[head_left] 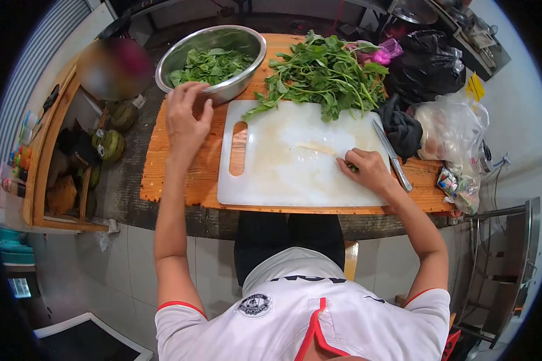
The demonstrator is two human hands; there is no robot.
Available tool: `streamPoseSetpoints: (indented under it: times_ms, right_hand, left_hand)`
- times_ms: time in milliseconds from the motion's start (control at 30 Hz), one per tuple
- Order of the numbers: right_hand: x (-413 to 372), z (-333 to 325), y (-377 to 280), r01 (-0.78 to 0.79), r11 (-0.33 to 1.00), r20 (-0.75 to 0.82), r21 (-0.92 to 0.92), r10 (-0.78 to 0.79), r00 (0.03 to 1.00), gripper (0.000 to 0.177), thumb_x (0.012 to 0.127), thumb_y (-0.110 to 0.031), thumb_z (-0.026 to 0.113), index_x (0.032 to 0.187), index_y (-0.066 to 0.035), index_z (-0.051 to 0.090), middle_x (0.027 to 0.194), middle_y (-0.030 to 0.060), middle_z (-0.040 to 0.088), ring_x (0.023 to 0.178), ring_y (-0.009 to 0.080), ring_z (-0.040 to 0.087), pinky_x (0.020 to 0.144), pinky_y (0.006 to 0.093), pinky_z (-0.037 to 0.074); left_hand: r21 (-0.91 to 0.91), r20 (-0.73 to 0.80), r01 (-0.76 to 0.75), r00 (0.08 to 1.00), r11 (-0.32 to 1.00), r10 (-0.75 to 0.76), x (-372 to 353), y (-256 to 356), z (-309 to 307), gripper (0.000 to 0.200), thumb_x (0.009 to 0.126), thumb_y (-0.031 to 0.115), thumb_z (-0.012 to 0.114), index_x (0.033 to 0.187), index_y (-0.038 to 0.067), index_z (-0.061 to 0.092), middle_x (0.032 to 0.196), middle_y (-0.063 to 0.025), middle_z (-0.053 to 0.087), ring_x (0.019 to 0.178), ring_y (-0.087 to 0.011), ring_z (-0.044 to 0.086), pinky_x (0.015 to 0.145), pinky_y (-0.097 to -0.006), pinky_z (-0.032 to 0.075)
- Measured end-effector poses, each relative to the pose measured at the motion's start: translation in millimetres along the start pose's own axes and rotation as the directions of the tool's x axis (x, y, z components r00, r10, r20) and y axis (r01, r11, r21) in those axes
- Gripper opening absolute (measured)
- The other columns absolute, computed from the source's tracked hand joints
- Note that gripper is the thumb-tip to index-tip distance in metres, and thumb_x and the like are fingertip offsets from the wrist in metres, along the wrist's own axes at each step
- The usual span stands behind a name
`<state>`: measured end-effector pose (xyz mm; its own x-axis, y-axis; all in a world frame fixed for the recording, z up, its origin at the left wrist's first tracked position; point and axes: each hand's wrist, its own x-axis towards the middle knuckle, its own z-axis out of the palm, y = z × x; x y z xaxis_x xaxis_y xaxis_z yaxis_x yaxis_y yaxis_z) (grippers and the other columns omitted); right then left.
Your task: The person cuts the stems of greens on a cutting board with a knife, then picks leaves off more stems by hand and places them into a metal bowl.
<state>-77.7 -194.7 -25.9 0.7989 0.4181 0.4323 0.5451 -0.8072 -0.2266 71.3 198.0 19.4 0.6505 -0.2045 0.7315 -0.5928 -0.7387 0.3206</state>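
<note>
My left hand (187, 118) is beside the near rim of the steel bowl (256, 63), its fingers apart and nothing visible in them. Cut green leaves (211, 67) lie inside the bowl. Over the right part of the white cutting board (271, 174), my right hand (365, 169) is closed around a small bit of green stem, mostly hidden by the fingers. A heap of leafy greens (328, 75) lies behind the board and overlaps its far edge. The knife (391, 153) rests along the board's right edge.
To the right of the board are a dark cloth (400, 127), a black plastic bag (424, 66) and clear plastic bags (448, 129). A pink bag (383, 53) sits behind the greens. A wooden shelf (39, 174) stands left of the wooden table (174, 174).
</note>
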Motion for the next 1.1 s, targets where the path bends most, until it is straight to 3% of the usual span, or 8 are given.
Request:
streamPoseSetpoints:
  times_ms: [167,333,500,667,767,833,1000,1100]
  right_hand:
    - [37,-13,2,-0.336,0.915,0.182,0.224,0.3,0.936,0.029,0.09,-0.02,0.075,0.073,-0.002,0.059,0.062,0.0076,0.057,0.053,0.0154,0.051,0.053,0.0325,0.044]
    - [183,-21,10,-0.07,0.954,-0.011,0.29,0.077,0.997,0.042,0.094,-0.033,0.07,0.072,0.001,0.061,0.061,0.0062,0.054,0.06,0.0119,0.047,0.057,0.035,0.04]
    - [354,67,-8,0.047,0.97,-0.175,0.238,-0.005,0.985,0.041,0.087,-0.044,0.067,0.094,-0.005,0.076,0.083,0.0227,0.07,0.08,0.0395,0.07,0.075,0.0453,0.055]
    - [403,144,-20,0.144,0.989,0.079,0.025,-0.145,0.986,0.036,0.084,-0.041,0.066,0.098,-0.011,0.079,0.085,0.0195,0.074,0.079,0.037,0.072,0.074,0.0452,0.057]
    - [379,105,-23,0.081,0.985,-0.187,0.149,-0.053,0.981,0.033,0.085,-0.038,0.067,0.097,-0.01,0.08,0.079,0.0146,0.074,0.073,0.0326,0.072,0.07,0.0433,0.056]
    - [327,30,-40,0.078,0.938,-0.134,0.339,-0.033,0.99,0.028,0.085,-0.024,0.064,0.08,0.003,0.071,0.062,0.0216,0.062,0.054,0.0304,0.064,0.058,0.0443,0.05]
    - [163,-33,0,-0.222,0.937,0.244,0.269,0.157,0.957,0.032,0.099,-0.028,0.064,0.085,0.0,0.066,0.057,0.0013,0.051,0.051,0.0096,0.048,0.051,0.0292,0.042]
    - [49,-43,17,-0.382,0.893,0.277,0.237,0.315,0.908,0.027,0.101,-0.019,0.06,0.12,-0.003,0.07,0.098,0.0174,0.073,0.091,0.0231,0.072,0.078,0.0325,0.056]
  left_hand:
    - [0.121,0.016,-0.096,0.995,0.988,0.095,7,-58,-9,0.031,0.087,0.006,0.069,0.118,0.007,0.066,0.124,-0.0114,0.061,0.121,-0.0332,0.055,0.105,-0.0468,0.043]
    - [0.046,0.186,-0.108,0.978,0.993,0.098,14,-86,-6,0.021,0.09,0.007,0.066,0.111,0.004,0.066,0.113,-0.0143,0.062,0.115,-0.0344,0.055,0.102,-0.0467,0.044]
    - [-0.02,0.176,-0.073,0.981,0.997,0.076,7,-70,-15,0.02,0.089,0.006,0.065,0.108,0.0,0.066,0.107,-0.0154,0.062,0.113,-0.0367,0.055,0.1,-0.0455,0.043]
    - [0.021,0.187,-0.043,0.982,0.999,0.038,-9,-71,-34,0.022,0.088,0.006,0.065,0.109,0.0,0.067,0.108,-0.016,0.063,0.114,-0.0358,0.055,0.099,-0.0448,0.045]
    - [0.004,0.213,-0.009,0.977,1.0,0.008,-13,-71,-42,0.027,0.086,0.007,0.064,0.113,0.004,0.066,0.116,-0.0145,0.061,0.12,-0.0346,0.054,0.104,-0.0459,0.043]
    - [-0.017,0.279,0.023,0.96,1.0,-0.018,-13,-71,-42,0.036,0.086,0.007,0.06,0.122,0.009,0.064,0.128,-0.0131,0.059,0.127,-0.0346,0.052,0.11,-0.0484,0.041]
    - [-0.056,-0.011,0.038,0.999,0.998,-0.039,-28,-63,-26,0.051,0.09,0.007,0.058,0.141,0.011,0.054,0.14,-0.0122,0.05,0.135,-0.0328,0.044,0.115,-0.0475,0.036]
    - [-0.049,-0.093,0.107,0.989,0.993,-0.111,-48,-40,-26,0.049,0.093,0.009,0.059,0.141,0.011,0.054,0.143,-0.0114,0.049,0.138,-0.031,0.041,0.115,-0.048,0.034]
